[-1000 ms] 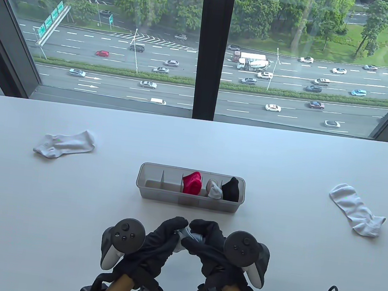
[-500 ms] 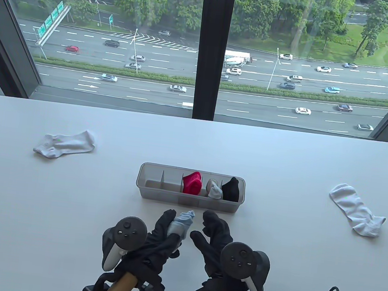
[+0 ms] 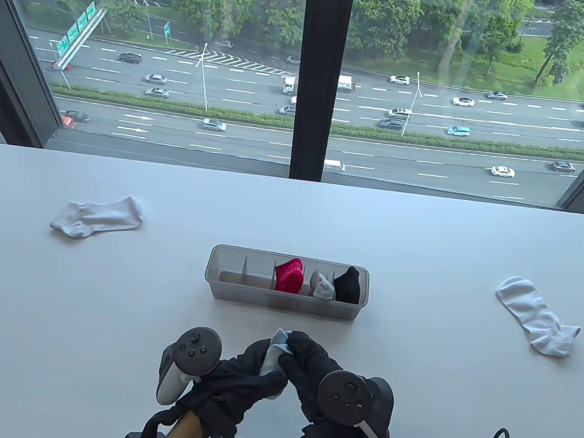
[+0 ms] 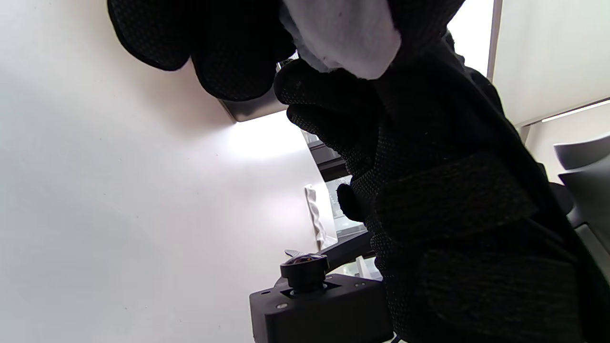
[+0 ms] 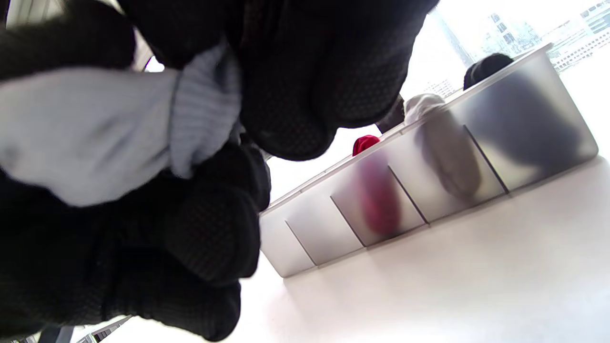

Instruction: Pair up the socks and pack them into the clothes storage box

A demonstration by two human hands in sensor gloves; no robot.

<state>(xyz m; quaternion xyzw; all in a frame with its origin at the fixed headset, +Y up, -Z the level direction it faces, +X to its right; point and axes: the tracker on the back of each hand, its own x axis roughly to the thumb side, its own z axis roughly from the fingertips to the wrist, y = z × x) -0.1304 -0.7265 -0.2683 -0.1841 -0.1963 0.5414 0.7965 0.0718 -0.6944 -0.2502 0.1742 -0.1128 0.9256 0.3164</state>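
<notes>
Left hand (image 3: pixel 246 373) and right hand (image 3: pixel 305 367) fingers both clenched round soft pale-blue ribbed sock bundle (image 3: pixel 275 353); frosted plastic divided box (image 3: pixel 240 292) at 12 o'clock on smooth white bench (image 3: pixel 407 403).

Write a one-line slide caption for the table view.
Both gloved hands, left hand and right hand, grip a rolled light-blue sock bundle before the translucent grey divided storage box.
</notes>
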